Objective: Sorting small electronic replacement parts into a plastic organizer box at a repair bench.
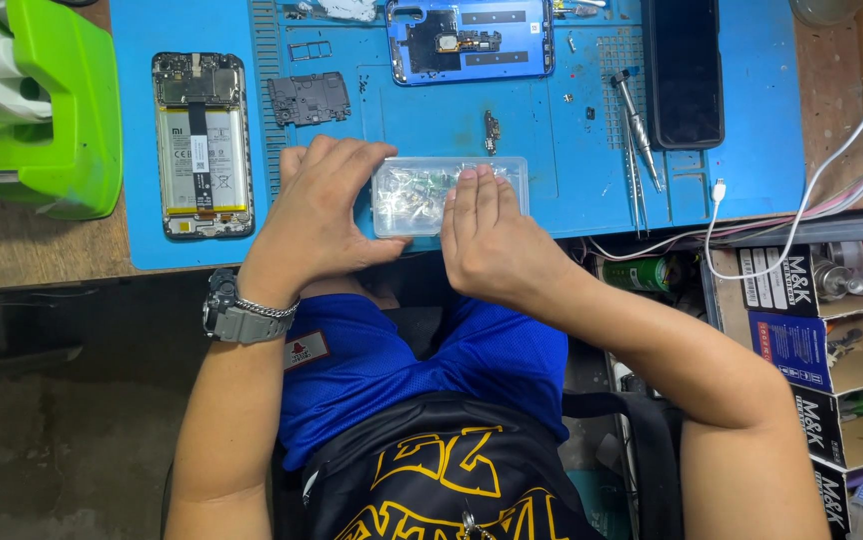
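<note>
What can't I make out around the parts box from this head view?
- Clear parts box: contents too small and glary to identify; right end hidden under the right hand.
- Left hand: covers the box's left end.
- Green container: cut off by the left edge.

A worn brown wooden table is covered by a blue rubber work mat. A dark, stained concrete floor is seen below. Open cardboard boxes are stacked at the right, under even light.
</note>
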